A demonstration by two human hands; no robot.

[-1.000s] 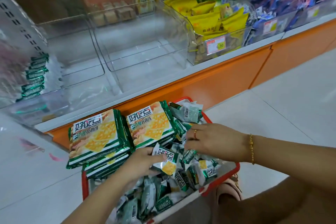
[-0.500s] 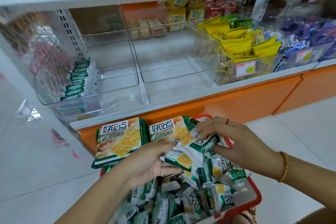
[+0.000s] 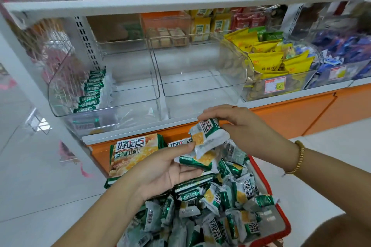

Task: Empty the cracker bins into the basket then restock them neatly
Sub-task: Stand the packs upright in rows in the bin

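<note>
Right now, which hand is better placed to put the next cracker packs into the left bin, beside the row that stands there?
Probably the left hand: it already holds gathered cracker packs and is nearer the left bin. The right hand pinches one pack farther right.

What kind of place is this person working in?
Most likely a shop's snack aisle: clear bins on a white shelf, one carrying a price tag, and a red basket heaped with cracker packets.
</note>
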